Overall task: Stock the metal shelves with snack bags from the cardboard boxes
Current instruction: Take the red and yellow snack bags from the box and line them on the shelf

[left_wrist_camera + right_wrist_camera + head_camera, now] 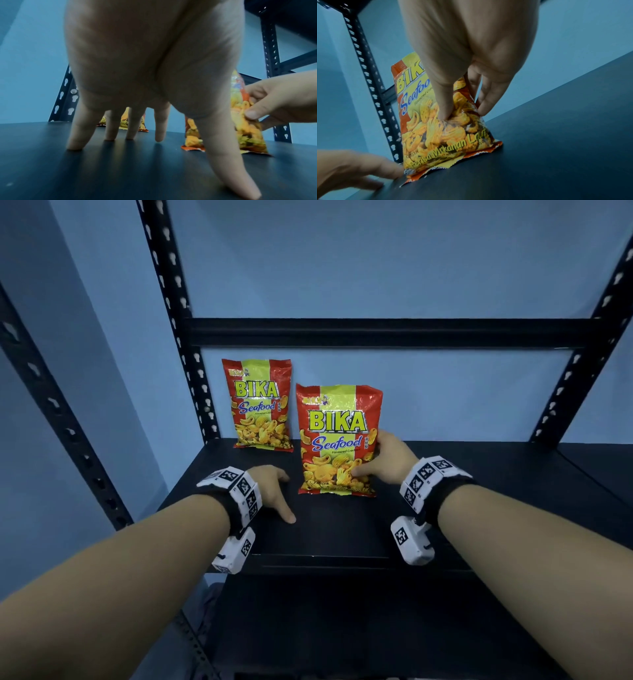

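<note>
Two red-and-yellow Bika Seafood snack bags stand upright on the dark shelf board [479,474]. The far bag [257,402] leans at the back left by the post. The nearer bag [337,440] [436,121] [247,121] stands mid-shelf; my right hand [383,460] [462,94] pinches its right edge, thumb on the front, fingers behind. My left hand [274,491] [137,121] rests to the left of that bag, straight fingertips [75,146] touching the shelf board [120,169], holding nothing.
Black perforated uprights stand at back left [191,364] and back right [579,364], with a crossbeam [376,332] above the bags. A front upright [61,419] runs on the left. A blue wall lies behind. A lower shelf [342,628] shows below.
</note>
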The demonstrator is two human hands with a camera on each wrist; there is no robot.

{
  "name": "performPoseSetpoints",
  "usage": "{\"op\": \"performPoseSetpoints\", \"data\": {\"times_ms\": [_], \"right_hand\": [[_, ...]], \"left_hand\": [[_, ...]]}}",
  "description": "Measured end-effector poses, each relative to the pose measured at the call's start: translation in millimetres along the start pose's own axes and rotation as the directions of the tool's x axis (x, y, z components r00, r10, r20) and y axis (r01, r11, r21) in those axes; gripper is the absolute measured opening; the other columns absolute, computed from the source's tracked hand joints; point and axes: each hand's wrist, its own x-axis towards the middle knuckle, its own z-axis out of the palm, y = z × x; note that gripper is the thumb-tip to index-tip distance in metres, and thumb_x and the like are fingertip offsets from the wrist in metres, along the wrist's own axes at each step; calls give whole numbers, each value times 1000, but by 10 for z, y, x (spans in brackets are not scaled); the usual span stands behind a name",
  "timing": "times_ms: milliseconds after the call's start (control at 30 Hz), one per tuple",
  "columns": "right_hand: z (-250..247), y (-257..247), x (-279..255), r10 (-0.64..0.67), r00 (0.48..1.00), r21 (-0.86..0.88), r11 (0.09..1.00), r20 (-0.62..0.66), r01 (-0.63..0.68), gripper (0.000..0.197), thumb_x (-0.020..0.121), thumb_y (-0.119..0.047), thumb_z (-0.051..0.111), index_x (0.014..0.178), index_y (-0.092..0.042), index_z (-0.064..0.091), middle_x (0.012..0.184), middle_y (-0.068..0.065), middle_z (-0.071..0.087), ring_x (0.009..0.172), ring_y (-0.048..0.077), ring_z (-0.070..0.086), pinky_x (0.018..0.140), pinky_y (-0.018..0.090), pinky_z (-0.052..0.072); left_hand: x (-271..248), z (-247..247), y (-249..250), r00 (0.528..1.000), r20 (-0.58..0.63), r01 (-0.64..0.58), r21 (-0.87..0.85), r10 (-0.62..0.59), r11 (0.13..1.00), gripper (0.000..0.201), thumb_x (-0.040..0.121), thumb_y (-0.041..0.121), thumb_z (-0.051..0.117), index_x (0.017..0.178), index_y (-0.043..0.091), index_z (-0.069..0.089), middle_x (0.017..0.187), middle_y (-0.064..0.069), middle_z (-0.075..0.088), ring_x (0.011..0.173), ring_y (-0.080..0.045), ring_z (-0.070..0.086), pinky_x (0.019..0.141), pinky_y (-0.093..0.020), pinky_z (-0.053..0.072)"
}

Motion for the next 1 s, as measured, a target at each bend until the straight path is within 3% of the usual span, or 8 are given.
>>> {"op": "performPoseSetpoints", "data": {"times_ms": [133, 400, 633, 833, 933, 1000], "right_hand": [[-1, 36, 365, 47, 998, -63, 997, -49, -50, 75, 60, -29, 99, 124, -26, 61, 112, -8, 74, 104, 18, 70, 98, 45, 56], [-3, 9, 978, 96, 988, -131, 985, -118, -111, 75, 67, -27, 97, 130, -21, 56, 118, -2, 70, 109, 23, 66, 99, 41, 54], [8, 6, 1310, 137, 974, -146, 976, -180, -164, 72, 68, -23, 96, 126, -19, 54, 112, 2, 69, 100, 23, 65, 85, 34, 53], [-32, -5, 1273, 262, 955, -158, 946, -141, -283, 80, 65, -36, 97, 126, -13, 51, 110, 4, 64, 94, 24, 61, 79, 37, 53], [-84, -43, 1066, 315, 943, -176, 927, -110, -330, 88, 59, -50, 97, 121, -8, 50, 100, 10, 63, 87, 29, 65, 63, 36, 54], [-101, -93, 854, 286, 955, -203, 933, -80, -297, 74, 63, -53, 93, 107, -9, 53, 91, 12, 61, 82, 27, 67, 67, 41, 59]], "left_hand": [[38, 14, 2, 1000, -22, 20, 17, -20, 1000, 110, 60, 47, 96, 155, 24, 44, 154, 2, 48, 138, -21, 50, 107, -31, 43], [94, 12, -20, 999, -8, 41, 58, -41, 997, 109, 59, 47, 97, 153, 29, 44, 153, 2, 47, 136, -23, 50, 109, -41, 47], [147, 1, -22, 999, -20, 49, 123, -46, 991, 110, 53, 53, 97, 149, 32, 46, 144, 0, 46, 127, -25, 54, 105, -43, 50], [165, 1, -39, 999, -26, 45, 133, -42, 990, 111, 51, 55, 97, 147, 33, 47, 143, -1, 45, 127, -26, 54, 106, -44, 50], [109, -27, -3, 999, -18, 28, 133, -26, 991, 108, 57, 52, 96, 150, 29, 46, 147, -1, 47, 130, -24, 52, 108, -42, 48], [49, -40, 17, 1000, -17, 16, 119, -14, 993, 106, 61, 49, 95, 151, 27, 45, 149, 0, 47, 132, -23, 52, 107, -39, 48]]}}
